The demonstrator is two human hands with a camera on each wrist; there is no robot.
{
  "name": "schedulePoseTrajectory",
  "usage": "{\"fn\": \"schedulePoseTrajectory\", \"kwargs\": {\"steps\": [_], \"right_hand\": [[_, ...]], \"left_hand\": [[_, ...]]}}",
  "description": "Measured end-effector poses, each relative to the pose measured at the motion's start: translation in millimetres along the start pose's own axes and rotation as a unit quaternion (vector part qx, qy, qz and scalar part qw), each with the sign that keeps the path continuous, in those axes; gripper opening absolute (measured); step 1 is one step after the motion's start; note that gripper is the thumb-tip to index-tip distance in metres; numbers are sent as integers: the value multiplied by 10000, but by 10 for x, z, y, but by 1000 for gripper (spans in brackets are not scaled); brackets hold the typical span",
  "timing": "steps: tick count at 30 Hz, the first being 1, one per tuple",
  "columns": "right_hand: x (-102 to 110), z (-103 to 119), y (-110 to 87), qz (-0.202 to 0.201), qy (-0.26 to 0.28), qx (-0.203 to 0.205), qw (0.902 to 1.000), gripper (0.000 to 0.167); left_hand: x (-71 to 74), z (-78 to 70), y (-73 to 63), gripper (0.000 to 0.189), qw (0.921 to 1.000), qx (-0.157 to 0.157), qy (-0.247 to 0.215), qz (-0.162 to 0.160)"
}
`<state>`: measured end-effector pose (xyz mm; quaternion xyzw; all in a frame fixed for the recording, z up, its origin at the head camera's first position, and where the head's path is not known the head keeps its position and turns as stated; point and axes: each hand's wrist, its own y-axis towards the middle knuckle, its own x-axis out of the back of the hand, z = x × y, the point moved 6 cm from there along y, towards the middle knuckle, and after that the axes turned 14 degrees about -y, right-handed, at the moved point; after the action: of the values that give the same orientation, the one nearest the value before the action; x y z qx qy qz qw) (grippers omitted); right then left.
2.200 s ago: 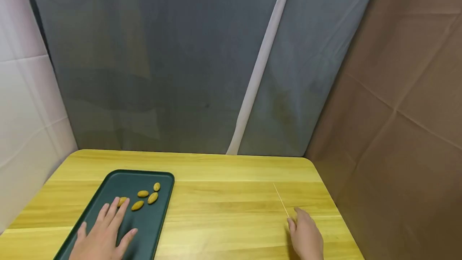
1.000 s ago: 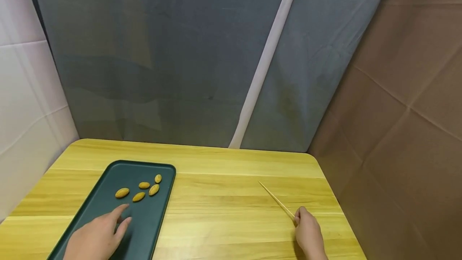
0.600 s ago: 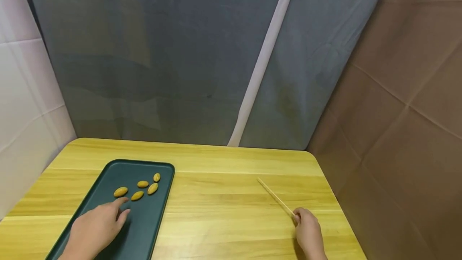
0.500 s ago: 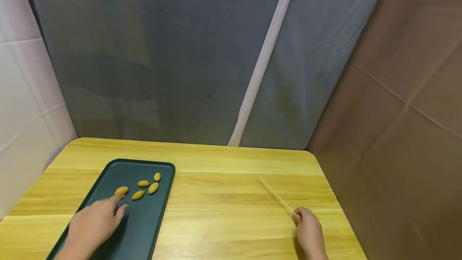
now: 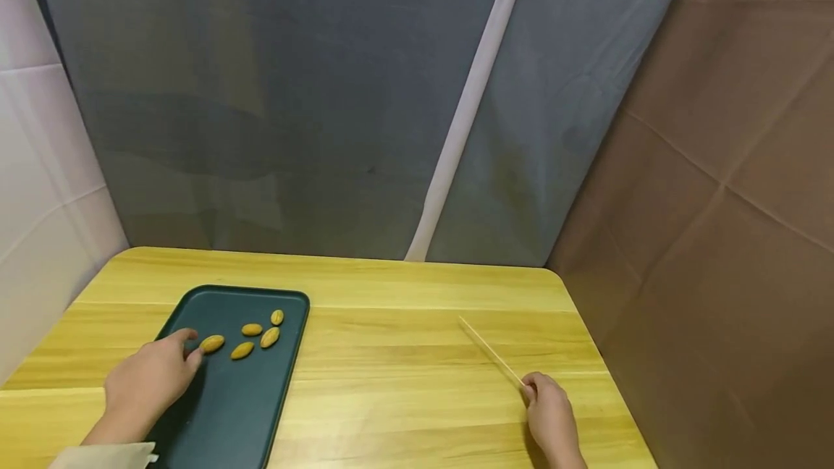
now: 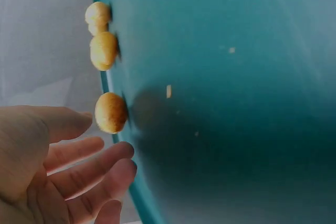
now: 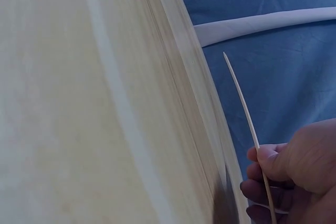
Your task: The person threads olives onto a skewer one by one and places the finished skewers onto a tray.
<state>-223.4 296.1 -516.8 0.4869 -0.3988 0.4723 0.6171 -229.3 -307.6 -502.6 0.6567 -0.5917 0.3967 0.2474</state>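
Several brown oval nuts in their shells lie on a dark green tray (image 5: 228,411) at the left of the head view. My left hand (image 5: 146,382) hovers over the tray's left side, index finger and thumb parted beside the leftmost nut (image 5: 212,344). From the left wrist view, that nut (image 6: 111,113) sits just past the thumb tip, with the fingers loosely spread and nothing between them. At the right, my right hand (image 5: 552,415) pinches a thin wooden skewer (image 5: 491,351) near its lower end. Its pointed tip (image 7: 226,56) shows in the right wrist view, aimed away from the hand.
A light wooden table (image 5: 378,411) carries the tray. A grey cloth (image 5: 326,129) with a pale strip (image 5: 472,100) hangs behind it, a brown cloth (image 5: 730,237) at the right and a white one (image 5: 45,187) at the left. Small crumbs (image 6: 169,91) dot the tray.
My left hand, earlier spread over the tray, has drawn its fingers together and shifted left beside the leftmost nut. The skewer has swung leftward in my right hand. The nuts lie as before.
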Motion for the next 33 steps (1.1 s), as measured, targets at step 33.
{"fn": "schedulePoseTrajectory", "kwargs": {"steps": [33], "right_hand": [[-89,0,10,156,29,-33,9999,7]], "left_hand": [[-119,56,199,44,9996,-183,-201,-84]]}}
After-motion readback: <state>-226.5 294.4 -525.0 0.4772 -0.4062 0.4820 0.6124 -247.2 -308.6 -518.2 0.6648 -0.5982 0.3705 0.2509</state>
